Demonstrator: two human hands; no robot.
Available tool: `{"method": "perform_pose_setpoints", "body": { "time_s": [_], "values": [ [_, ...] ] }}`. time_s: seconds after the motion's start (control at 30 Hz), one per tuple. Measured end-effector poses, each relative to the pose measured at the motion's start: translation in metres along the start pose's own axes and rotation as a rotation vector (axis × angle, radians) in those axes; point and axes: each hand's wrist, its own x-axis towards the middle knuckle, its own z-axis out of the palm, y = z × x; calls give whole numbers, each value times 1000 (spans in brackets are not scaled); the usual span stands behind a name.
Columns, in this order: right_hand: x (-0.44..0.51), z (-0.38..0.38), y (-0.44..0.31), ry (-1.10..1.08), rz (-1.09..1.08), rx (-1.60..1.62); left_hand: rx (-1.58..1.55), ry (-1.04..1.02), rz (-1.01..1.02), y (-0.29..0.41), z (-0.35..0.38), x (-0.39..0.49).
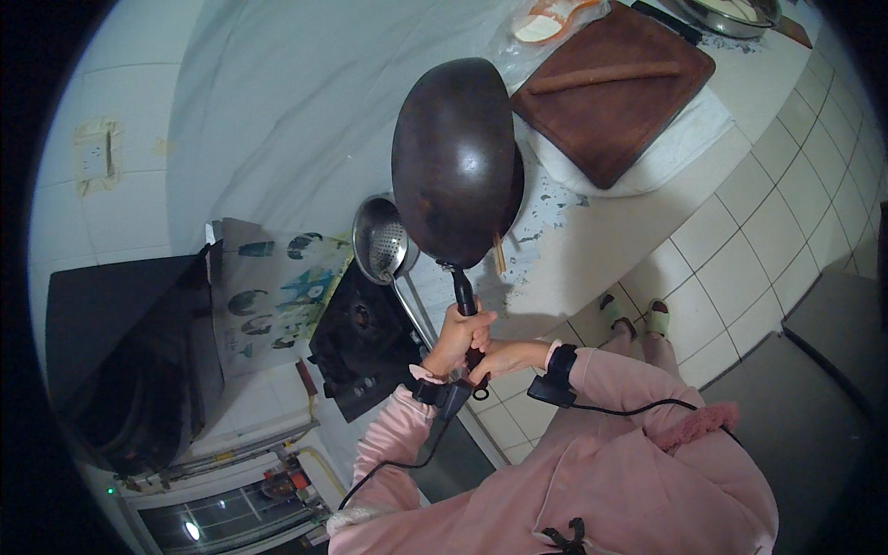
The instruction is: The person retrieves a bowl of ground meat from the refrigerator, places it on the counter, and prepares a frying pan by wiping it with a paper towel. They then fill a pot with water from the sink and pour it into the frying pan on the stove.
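Both my hands grip the black handle of a dark wok (pixel 454 159), which is tilted so that its outer underside shows. My left hand (pixel 459 338) is closed round the middle of the handle. Lower down, near the hanging ring at the handle's end, my right hand (pixel 505 358) holds on as well. Part of another dark vessel (pixel 517 184) shows behind the wok's right side, and what it holds is hidden. A pair of wooden chopsticks (pixel 499 255) sticks out below the wok's rim. Left of the wok lies a metal perforated ladle (pixel 383 244), over a partly hidden round metal container.
A black gas stove (pixel 364 340) stands left of my hands, beside a patterned splash guard (pixel 270 298). At the upper right, a brown cutting board (pixel 603 132) on a white cloth (pixel 673 159) bears a rolling pin (pixel 603 78). A metal bowl (pixel 739 24) sits beyond it.
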Motion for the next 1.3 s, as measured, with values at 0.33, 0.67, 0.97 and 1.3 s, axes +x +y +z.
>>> {"method": "perform_pose_setpoints", "body": {
  "time_s": [0.33,0.67,0.97,1.3],
  "values": [
    [6,-8,8,-27,-1,-69,26,-2,-6,-7,-2,2],
    [0,-6,2,-11,-4,-73,35,-13,20,-7,-1,4],
    [2,-9,7,-8,51,-83,34,7,17,-12,-2,4],
    [1,-1,7,66,3,-121,-41,-63,-25,-12,-8,3]
  ]
}}
